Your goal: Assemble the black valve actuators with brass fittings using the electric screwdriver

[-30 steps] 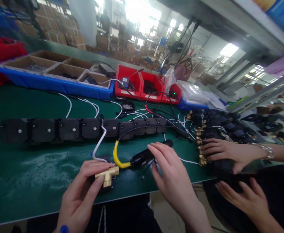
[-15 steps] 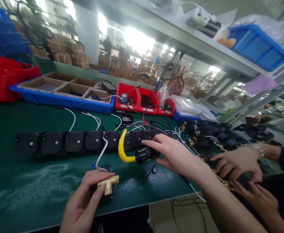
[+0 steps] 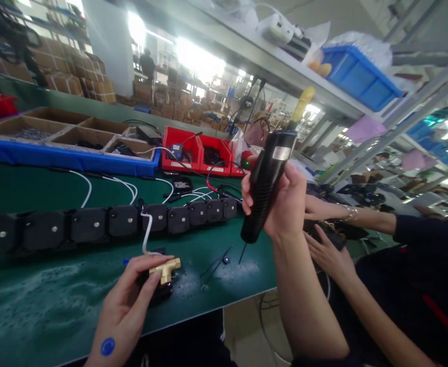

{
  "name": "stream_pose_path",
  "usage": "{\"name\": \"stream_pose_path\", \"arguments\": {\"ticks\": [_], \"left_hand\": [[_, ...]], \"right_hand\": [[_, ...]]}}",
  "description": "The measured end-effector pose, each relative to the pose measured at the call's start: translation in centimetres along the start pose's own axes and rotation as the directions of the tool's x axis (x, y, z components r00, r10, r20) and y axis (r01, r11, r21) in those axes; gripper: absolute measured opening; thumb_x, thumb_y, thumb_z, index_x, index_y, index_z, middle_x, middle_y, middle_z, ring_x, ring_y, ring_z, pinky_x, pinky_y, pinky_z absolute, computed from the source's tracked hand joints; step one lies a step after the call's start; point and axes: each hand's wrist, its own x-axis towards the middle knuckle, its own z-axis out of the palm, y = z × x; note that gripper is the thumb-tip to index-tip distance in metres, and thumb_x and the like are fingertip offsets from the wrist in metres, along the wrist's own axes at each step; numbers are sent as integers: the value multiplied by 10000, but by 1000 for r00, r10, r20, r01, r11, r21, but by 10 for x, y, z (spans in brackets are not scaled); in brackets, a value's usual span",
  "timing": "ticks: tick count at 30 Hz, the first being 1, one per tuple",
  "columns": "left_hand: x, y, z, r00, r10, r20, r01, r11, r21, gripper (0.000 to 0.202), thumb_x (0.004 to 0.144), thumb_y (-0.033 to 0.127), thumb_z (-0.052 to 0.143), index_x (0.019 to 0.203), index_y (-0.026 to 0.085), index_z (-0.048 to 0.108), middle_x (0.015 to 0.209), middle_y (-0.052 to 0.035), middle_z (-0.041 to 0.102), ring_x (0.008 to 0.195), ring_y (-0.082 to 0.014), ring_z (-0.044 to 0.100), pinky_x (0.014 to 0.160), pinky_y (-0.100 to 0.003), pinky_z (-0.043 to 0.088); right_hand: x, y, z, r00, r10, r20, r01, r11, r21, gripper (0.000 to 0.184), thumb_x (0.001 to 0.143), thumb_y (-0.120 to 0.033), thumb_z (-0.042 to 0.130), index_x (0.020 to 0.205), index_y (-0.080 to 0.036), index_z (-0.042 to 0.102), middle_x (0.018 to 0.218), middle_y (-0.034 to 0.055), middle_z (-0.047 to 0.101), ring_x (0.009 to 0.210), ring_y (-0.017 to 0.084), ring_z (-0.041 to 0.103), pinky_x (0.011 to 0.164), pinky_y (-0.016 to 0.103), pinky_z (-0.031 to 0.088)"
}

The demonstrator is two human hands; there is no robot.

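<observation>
My left hand [image 3: 126, 306] rests on the green mat and pinches a brass T-shaped fitting [image 3: 165, 269] mounted on a small black part, which carries a white wire [image 3: 146, 235]. My right hand [image 3: 285, 201] is wrapped round a black electric screwdriver [image 3: 266, 183], held upright above the mat with its thin bit pointing down and its yellow cable end at the top. The bit tip hangs to the right of the fitting, not touching it.
A row of black modules [image 3: 105, 224] lies across the green mat [image 3: 36, 290]. Behind it are a blue tray [image 3: 67, 158] with cardboard compartments and red bins [image 3: 199, 153]. Another person's two hands [image 3: 325, 250] work at the right over black and brass parts.
My right hand took the screwdriver off the mat and raised it upright. The left hand stayed on the brass fitting. The view shifted left and up.
</observation>
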Motion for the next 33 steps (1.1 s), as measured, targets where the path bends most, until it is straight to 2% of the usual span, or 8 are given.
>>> {"name": "stream_pose_path", "arguments": {"ticks": [6,10,13,18,22,26,30,33], "left_hand": [[-2,0,-3,1000,-13,18,13,1000,-18,272,987,493,609,1102,287,744,1187,-45,725,1151,-247,662,1065,-356,524],[-6,8,8,993,-98,-70,93,993,-74,356,961,592,605,1079,292,755,1194,-42,722,1193,-259,629,1109,-367,476],[-8,15,13,986,-133,-97,123,986,-109,363,940,621,619,1056,306,758,1198,-30,716,1205,-259,616,1130,-363,450],[-5,3,5,997,-76,-32,74,996,-55,327,968,568,598,1077,306,761,1193,-42,723,1177,-258,649,1082,-356,510],[-2,-8,-2,1000,5,-1,-5,1000,2,269,981,509,601,1088,323,763,1163,-30,742,1129,-231,688,1018,-309,552],[-2,-2,2,1000,19,-19,-19,1000,3,265,979,510,602,1055,320,770,1119,-31,750,1104,-233,689,992,-311,553],[-4,6,7,998,-29,-54,26,998,-58,273,996,490,589,1066,293,765,1151,-48,721,1136,-242,655,1038,-344,511],[-3,6,7,999,3,-48,-5,999,-40,273,995,470,593,1069,281,776,1133,-59,718,1123,-246,663,1005,-345,524]], "right_hand": [[-15,0,10,991,83,107,-102,976,191,471,846,-604,552,984,-168,661,634,16,649,447,115,525,366,202,456],[-17,3,18,986,103,128,-133,958,253,460,814,-614,661,922,-166,662,620,13,659,438,106,521,355,185,451],[-16,6,23,984,110,140,-145,951,273,476,831,-632,631,917,-165,659,617,24,676,422,105,518,356,185,448],[-17,11,25,980,117,161,-156,953,259,470,849,-596,499,957,-165,651,669,54,708,439,124,546,380,213,453],[-16,10,27,980,138,147,-171,953,251,473,841,-616,520,928,-169,646,646,48,687,438,127,539,381,218,448],[-13,8,29,976,163,145,-195,950,245,560,806,-732,542,824,-180,630,559,18,607,398,120,486,345,224,423],[-12,6,31,973,162,162,-195,958,212,475,798,-637,525,819,-178,646,560,17,585,401,120,481,350,228,421],[-15,1,33,977,136,164,-169,964,206,444,804,-598,540,827,-173,664,594,39,633,426,129,518,368,229,441]]}}
